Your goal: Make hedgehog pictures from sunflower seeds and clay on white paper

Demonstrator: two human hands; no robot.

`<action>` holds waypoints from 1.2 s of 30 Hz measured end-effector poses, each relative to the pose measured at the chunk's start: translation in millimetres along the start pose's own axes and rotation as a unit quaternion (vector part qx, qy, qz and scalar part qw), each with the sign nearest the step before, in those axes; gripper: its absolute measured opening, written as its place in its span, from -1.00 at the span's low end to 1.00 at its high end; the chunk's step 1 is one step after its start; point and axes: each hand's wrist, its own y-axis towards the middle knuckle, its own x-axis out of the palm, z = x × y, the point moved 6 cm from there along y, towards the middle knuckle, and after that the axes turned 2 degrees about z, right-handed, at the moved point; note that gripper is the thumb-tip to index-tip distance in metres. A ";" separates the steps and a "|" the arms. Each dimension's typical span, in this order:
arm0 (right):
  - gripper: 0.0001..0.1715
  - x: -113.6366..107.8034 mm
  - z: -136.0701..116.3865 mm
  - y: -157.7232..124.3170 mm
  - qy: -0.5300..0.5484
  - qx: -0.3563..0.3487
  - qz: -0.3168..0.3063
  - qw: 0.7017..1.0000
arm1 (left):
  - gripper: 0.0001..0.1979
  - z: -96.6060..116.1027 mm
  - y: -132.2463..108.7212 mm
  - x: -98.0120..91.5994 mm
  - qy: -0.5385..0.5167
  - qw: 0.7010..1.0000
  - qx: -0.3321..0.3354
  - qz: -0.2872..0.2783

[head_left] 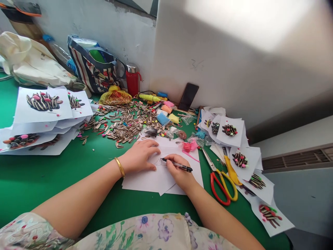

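Sketches an outline (157, 162) on paper (145, 181), gripping pen (183, 167) in right hand (179, 173), steadying with splayed, empty left hand (141, 154); apparently mid-drawing, needs steady strokes next.

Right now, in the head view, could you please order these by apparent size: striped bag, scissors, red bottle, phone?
Largest to smallest:
1. Striped bag
2. Scissors, which lie nearer to the camera
3. Red bottle and phone: too alike to rank

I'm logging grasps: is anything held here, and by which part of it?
The right hand holds a pen near its writing tip; the left hand rests on the paper, holding nothing visible.
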 end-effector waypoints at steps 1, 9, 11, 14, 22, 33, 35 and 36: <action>-0.79 0.2 -0.4 0.2 -0.003 -0.001 -0.001 1.000 | -0.47 -0.2 0.0 0.0 -0.001 1.000 0.001 0.001; -0.79 -0.4 -1.4 0.5 -0.017 0.001 0.000 1.000 | -0.46 0.2 0.9 -0.3 0.010 1.000 0.006 0.003; -0.79 -0.5 -0.4 0.5 -0.017 0.003 0.000 1.000 | -0.46 0.4 1.0 -0.3 0.015 1.000 0.004 -0.001; -0.79 -1.0 1.4 0.4 -0.010 0.005 0.001 1.000 | -0.45 0.6 1.1 -0.3 0.018 1.000 0.003 -0.005; -0.77 -1.2 -0.9 1.4 -0.011 -0.009 0.012 1.000 | -0.46 1.3 1.6 -0.7 0.019 1.000 0.001 -0.007; -0.78 -0.9 14.0 2.4 0.017 0.013 0.027 0.999 | -0.45 -0.5 1.4 0.0 0.017 1.000 -0.001 -0.007; -0.79 -0.4 14.9 2.7 0.014 0.018 0.027 0.999 | -0.45 -0.7 1.5 0.2 0.017 1.000 0.000 -0.007; -0.79 -0.1 14.7 2.7 0.013 0.018 0.027 0.999 | -0.45 -0.8 1.6 0.2 0.017 1.000 0.001 -0.007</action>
